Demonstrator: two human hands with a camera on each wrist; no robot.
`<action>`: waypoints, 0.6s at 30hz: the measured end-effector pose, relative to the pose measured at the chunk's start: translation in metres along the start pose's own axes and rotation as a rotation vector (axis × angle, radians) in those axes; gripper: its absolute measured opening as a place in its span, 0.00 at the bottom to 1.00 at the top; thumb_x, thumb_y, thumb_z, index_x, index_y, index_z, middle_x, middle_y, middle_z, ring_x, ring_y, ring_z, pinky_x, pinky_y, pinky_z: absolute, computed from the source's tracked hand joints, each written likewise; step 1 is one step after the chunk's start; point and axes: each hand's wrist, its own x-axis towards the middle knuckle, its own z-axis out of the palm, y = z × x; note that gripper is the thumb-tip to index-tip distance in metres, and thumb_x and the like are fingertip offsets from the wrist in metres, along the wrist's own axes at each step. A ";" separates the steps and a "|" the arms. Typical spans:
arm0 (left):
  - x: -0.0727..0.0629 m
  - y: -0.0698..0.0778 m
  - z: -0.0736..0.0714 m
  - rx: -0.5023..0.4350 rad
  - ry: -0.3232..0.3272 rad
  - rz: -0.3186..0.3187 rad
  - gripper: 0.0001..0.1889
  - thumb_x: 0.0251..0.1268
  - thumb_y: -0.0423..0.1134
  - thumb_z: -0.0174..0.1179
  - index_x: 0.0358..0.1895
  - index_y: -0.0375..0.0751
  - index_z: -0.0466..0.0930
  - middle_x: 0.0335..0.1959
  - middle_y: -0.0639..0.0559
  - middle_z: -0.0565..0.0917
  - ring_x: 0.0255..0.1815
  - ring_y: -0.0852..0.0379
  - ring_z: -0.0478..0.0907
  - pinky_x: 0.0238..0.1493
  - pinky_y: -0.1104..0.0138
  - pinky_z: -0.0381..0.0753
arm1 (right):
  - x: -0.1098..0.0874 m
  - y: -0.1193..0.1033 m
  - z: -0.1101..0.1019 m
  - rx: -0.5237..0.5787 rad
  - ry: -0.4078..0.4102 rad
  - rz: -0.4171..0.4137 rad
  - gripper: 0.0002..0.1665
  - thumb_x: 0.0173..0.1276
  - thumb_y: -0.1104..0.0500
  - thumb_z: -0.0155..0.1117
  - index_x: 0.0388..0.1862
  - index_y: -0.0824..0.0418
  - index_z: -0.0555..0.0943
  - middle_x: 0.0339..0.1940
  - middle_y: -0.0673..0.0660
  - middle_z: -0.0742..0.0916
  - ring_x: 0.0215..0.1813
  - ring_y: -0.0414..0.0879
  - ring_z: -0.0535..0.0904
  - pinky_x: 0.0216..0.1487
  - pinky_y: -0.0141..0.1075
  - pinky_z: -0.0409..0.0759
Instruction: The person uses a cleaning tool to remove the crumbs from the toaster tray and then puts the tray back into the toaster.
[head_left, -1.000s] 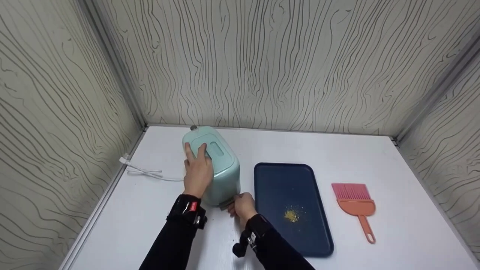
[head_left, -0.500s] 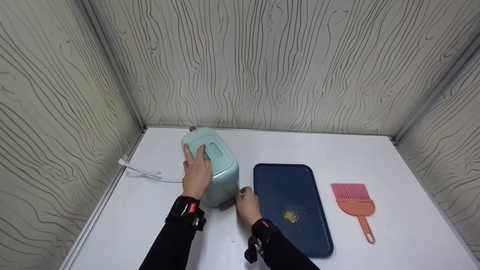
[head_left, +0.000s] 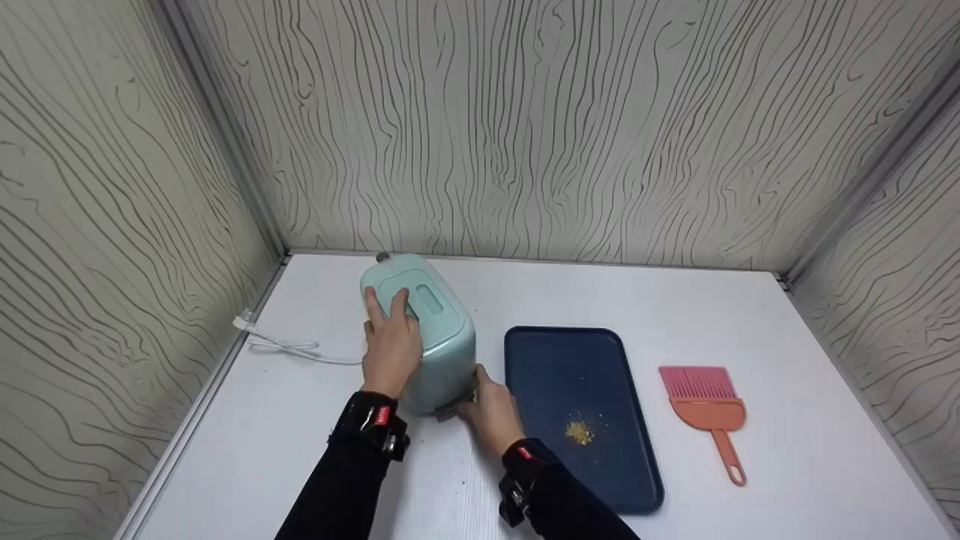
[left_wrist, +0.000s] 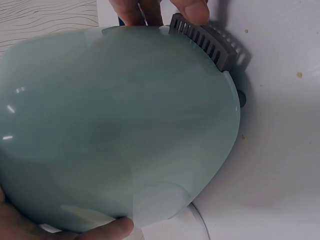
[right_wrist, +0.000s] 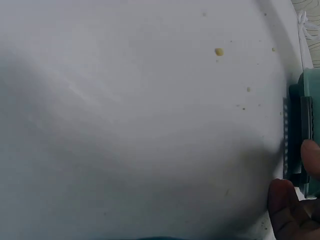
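A mint-green toaster (head_left: 446,367) with a recessed lid (head_left: 439,315) stands angled on the white table. My left hand (head_left: 391,352) lies over its top and left side, fingers spread, two of them on the lid. At the toaster's near lower edge sits a dark grey slotted piece (left_wrist: 205,41). My right hand (head_left: 493,416) grips the toaster's lower right corner. Its thumb (left_wrist: 192,11) presses on the slotted piece, while other fingers (left_wrist: 135,12) lie along the toaster's right side. In the right wrist view the right hand (right_wrist: 295,210) shows only partly at the edge.
To the right lies a dark blue tray (head_left: 566,360) holding a small heap of yellow crumbs (head_left: 579,433). Farther right is a pink-bristled brush (head_left: 709,412) with an orange handle. A white cord (head_left: 300,351) runs left from the toaster. Loose crumbs (right_wrist: 219,52) dot the table.
My right hand first held the grey slotted piece from the front, then slid right around the corner. Now its thumb is back on that piece. The left hand stays in place.
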 end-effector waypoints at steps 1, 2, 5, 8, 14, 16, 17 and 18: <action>0.000 0.000 0.000 0.002 0.000 -0.003 0.27 0.81 0.42 0.35 0.79 0.53 0.60 0.84 0.38 0.37 0.68 0.27 0.65 0.37 0.36 0.81 | 0.000 0.001 0.000 -0.005 0.002 -0.007 0.39 0.55 0.66 0.78 0.67 0.69 0.74 0.54 0.68 0.87 0.54 0.62 0.85 0.54 0.53 0.82; 0.000 0.000 0.001 0.004 -0.001 -0.006 0.27 0.81 0.43 0.35 0.79 0.53 0.60 0.84 0.38 0.36 0.69 0.27 0.64 0.37 0.37 0.81 | 0.000 0.001 0.000 -0.010 0.004 -0.012 0.39 0.55 0.66 0.78 0.66 0.68 0.75 0.53 0.68 0.87 0.53 0.62 0.85 0.53 0.53 0.82; 0.001 0.000 0.001 0.007 -0.006 -0.002 0.27 0.80 0.42 0.35 0.79 0.53 0.60 0.84 0.37 0.36 0.68 0.26 0.65 0.37 0.38 0.81 | 0.000 0.002 -0.001 -0.019 0.011 -0.021 0.36 0.56 0.65 0.79 0.64 0.67 0.76 0.49 0.66 0.89 0.50 0.60 0.86 0.50 0.51 0.83; 0.001 0.001 0.001 0.011 -0.021 -0.007 0.27 0.80 0.42 0.35 0.79 0.53 0.59 0.84 0.37 0.35 0.69 0.26 0.64 0.38 0.38 0.82 | 0.001 0.003 0.000 -0.035 0.022 -0.027 0.29 0.56 0.64 0.79 0.57 0.64 0.79 0.42 0.62 0.89 0.45 0.58 0.87 0.44 0.50 0.83; 0.001 0.001 0.001 0.011 -0.026 -0.014 0.28 0.80 0.42 0.35 0.80 0.52 0.59 0.84 0.38 0.34 0.68 0.27 0.64 0.39 0.38 0.82 | 0.001 0.003 0.002 -0.047 0.031 -0.018 0.25 0.54 0.63 0.79 0.51 0.61 0.79 0.38 0.59 0.90 0.41 0.57 0.87 0.40 0.49 0.82; 0.001 0.001 0.001 0.011 -0.022 -0.012 0.27 0.80 0.42 0.36 0.79 0.52 0.59 0.84 0.38 0.35 0.68 0.28 0.65 0.38 0.39 0.82 | 0.001 0.002 0.002 -0.049 0.033 -0.013 0.27 0.54 0.63 0.79 0.52 0.62 0.80 0.38 0.60 0.90 0.41 0.58 0.87 0.40 0.50 0.82; 0.001 0.001 0.000 0.012 -0.020 -0.010 0.27 0.80 0.42 0.36 0.79 0.52 0.59 0.84 0.37 0.35 0.68 0.28 0.65 0.38 0.39 0.82 | 0.002 0.002 0.002 -0.052 0.035 -0.012 0.27 0.55 0.62 0.79 0.53 0.63 0.80 0.39 0.60 0.90 0.42 0.58 0.87 0.41 0.50 0.82; 0.001 0.002 0.000 0.012 -0.018 -0.009 0.27 0.80 0.42 0.36 0.79 0.52 0.59 0.84 0.38 0.35 0.68 0.28 0.65 0.38 0.39 0.82 | 0.002 0.002 0.002 -0.055 0.036 -0.008 0.27 0.55 0.62 0.79 0.53 0.63 0.80 0.39 0.61 0.90 0.42 0.58 0.87 0.41 0.50 0.82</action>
